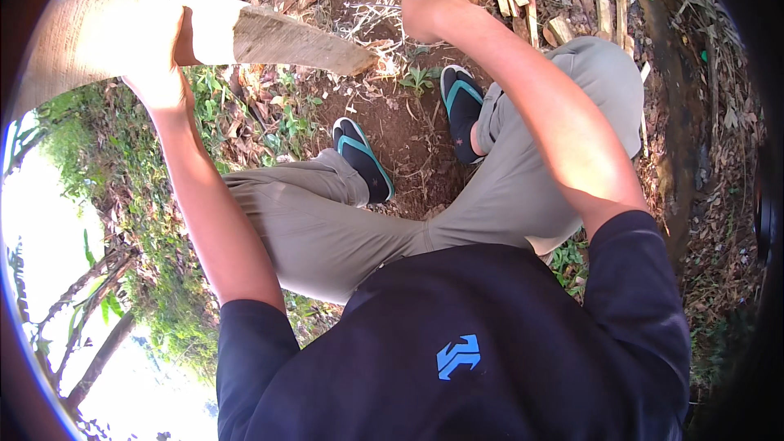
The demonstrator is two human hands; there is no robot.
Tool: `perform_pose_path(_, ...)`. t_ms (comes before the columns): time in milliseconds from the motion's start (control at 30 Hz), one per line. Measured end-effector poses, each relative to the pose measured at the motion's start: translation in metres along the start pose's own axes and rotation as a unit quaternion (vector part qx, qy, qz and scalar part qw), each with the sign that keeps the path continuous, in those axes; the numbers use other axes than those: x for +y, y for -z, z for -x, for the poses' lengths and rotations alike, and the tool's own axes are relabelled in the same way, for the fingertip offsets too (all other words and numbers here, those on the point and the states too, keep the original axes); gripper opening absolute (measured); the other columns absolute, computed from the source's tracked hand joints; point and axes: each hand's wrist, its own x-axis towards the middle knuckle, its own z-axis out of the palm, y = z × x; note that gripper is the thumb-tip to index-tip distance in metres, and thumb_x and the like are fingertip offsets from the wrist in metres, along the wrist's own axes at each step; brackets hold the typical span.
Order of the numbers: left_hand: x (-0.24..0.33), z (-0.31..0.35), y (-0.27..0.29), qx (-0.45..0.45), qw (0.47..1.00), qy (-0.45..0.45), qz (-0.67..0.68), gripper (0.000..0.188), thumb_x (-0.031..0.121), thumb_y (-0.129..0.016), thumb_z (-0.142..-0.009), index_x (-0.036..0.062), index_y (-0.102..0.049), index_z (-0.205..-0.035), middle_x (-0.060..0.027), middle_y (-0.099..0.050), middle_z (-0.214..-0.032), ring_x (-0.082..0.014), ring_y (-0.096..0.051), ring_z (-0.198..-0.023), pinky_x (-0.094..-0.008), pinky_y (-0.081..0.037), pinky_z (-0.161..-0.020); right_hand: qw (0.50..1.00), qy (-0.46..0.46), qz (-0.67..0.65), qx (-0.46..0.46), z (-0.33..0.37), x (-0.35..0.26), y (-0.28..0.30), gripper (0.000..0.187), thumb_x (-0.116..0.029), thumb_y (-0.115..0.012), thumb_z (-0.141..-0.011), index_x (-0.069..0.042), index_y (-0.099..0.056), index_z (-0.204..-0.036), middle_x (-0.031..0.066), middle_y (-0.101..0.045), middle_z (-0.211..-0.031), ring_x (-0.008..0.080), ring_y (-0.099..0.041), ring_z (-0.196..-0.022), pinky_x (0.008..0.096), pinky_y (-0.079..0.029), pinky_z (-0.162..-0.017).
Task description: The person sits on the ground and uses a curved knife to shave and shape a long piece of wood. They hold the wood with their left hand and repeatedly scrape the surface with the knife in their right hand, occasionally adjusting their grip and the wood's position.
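Observation:
A long pale wooden board [286,39] reaches across the upper left, its narrower end near the middle of the ground. My left hand [163,73] grips the board's lower edge, with the thumb against its sunlit face; strong glare washes out the other fingers. To the right of the board's end and apart from it, my right hand [433,15] is closed in a fist. Its back faces me, so whatever it may hold is hidden. Pale strands or shavings [380,23] show between the fist and the board's end.
My feet in dark sandals with teal straps [363,155] stand apart on bare brown soil [416,171]. Split wood pieces [604,18] lie at the upper right among dry leaves. Green plants [122,163] and a slope are on the left. A small weed [418,79] grows between the feet.

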Motion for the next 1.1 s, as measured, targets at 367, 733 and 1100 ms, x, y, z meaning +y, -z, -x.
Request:
perform_pose_path(367,0.003,0.010,0.015,0.022,0.998,0.039,0.052,0.022,-0.001,-0.064,-0.080,0.0012,-0.058,-0.101,-0.0076,-0.060,-0.098,-0.0176,-0.058,-0.092,-0.0317,-0.049,-0.083,0.982,0.101,-0.162,0.011,0.026,-0.042,-0.010,0.044,-0.031,-0.040,-0.096,0.007,-0.061,-0.099,0.0264,-0.063,-0.098,0.0393,-0.061,-0.094,0.0451,-0.047,-0.084)
perform_pose_path(733,0.016,0.016,-0.008,-0.027,1.000,-0.004,-0.012,0.017,0.007,-0.063,-0.084,0.0043,-0.058,-0.100,-0.0040,-0.057,-0.091,-0.0153,-0.055,-0.087,-0.0317,-0.044,-0.086,0.979,0.204,0.000,-0.025,0.049,-0.056,-0.006,0.027,-0.010,-0.048,-0.085,0.006,-0.062,-0.101,0.0249,-0.064,-0.088,0.0385,-0.064,-0.082,0.0436,-0.051,-0.072)
perform_pose_path(1100,-0.001,0.014,-0.002,0.012,0.979,0.096,0.178,0.030,-0.002,-0.066,-0.078,0.0049,-0.057,-0.106,-0.0065,-0.061,-0.101,-0.0163,-0.060,-0.094,-0.0328,-0.050,-0.085,0.986,0.127,-0.109,-0.025,0.038,-0.060,-0.017,0.027,-0.006,-0.053,-0.077,0.004,-0.063,-0.100,0.0224,-0.065,-0.091,0.0359,-0.065,-0.084,0.0431,-0.052,-0.070)
